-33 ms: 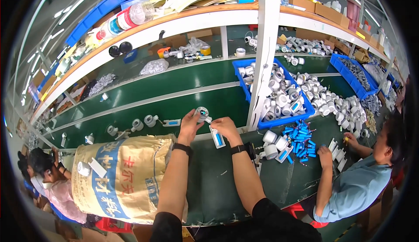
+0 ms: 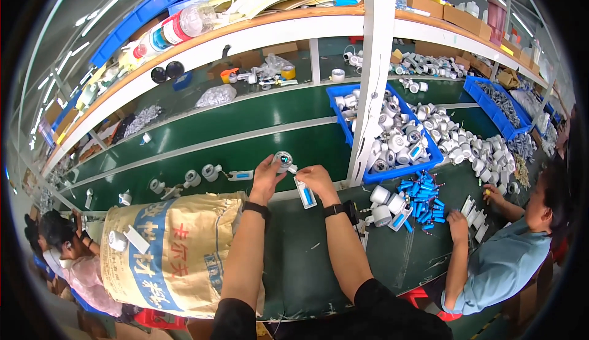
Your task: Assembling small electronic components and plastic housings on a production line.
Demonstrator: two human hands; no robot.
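In my left hand [image 2: 265,180] is a round white lamp head [image 2: 283,160], its open face turned up with something dark and greenish inside. The fingers curl round its left side. My right hand [image 2: 316,181] pinches the upper end of a white rectangular battery holder [image 2: 305,194], which hangs down with a blue cell in it. Lamp head and holder meet at a small white joint between my hands; whether they are fastened there I cannot tell. Just beyond my left hand, another white holder with a blue cell [image 2: 242,175] lies on the green belt [image 2: 257,137].
A printed sack [image 2: 202,248] bulges at my left. A white post [image 2: 370,82] rises ahead on the right, by a blue crate [image 2: 405,171] of white lamp heads. Loose blue cells [image 2: 423,196] lie heaped nearer me. Co-workers sit at both sides; one person's hand [image 2: 456,223] rests at the right.
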